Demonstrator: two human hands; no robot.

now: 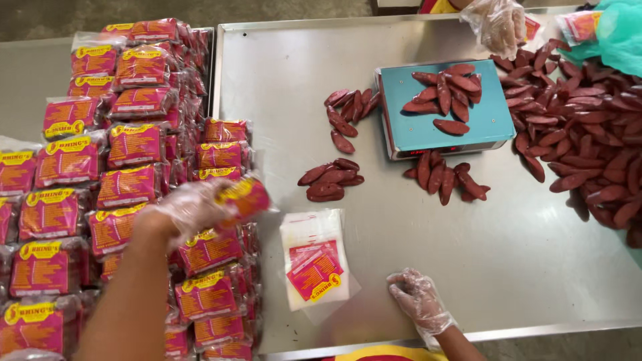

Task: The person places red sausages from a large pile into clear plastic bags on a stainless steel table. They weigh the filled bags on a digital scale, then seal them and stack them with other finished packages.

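Gloved, the left hand [184, 210] grips a filled red-and-yellow sausage packet [242, 197] above the stacked packets [127, 174] at the left, while the right hand [418, 301] rests loosely spread and holding nothing on the steel table [535, 267], near its front edge and just right of the pile of empty bags [313, 264]. Judging by the crowded, leaning heap, the packet could slide off and topple its neighbours. Bare steel lies between the hands and the small sausage piles [331, 182], but the scale [445, 110], the big sausage heap [588, 127] and a co-worker's gloved hand [498, 23] crowd the far right.

Bright even light, soft shadows, slight motion blur
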